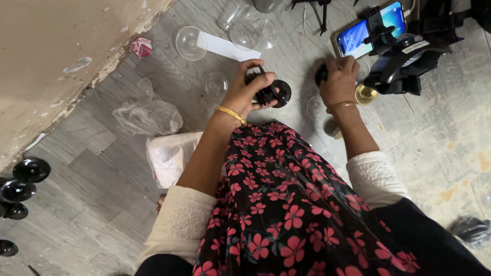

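My left hand [248, 92] is closed around a small black plastic piece with a round disc base [280, 93], held above my knee. My right hand [339, 82] presses down on another black round piece [321, 75] on the grey wood-look floor, fingers curled over it. A clear glass [316, 107] and a gold-coloured round base [366, 95] lie just beside my right wrist. Both wrists wear gold bangles. My lap, in a black cloth with red flowers [286, 204], fills the lower middle.
Clear wine glasses [191, 42] and a white paper strip [227, 47] lie on the floor ahead. A phone on a black tripod mount [371, 29] stands at the upper right. Crumpled plastic bags [148, 118], a pink-white bag [169, 156] and black disc pieces [23, 186] sit left, by the wall.
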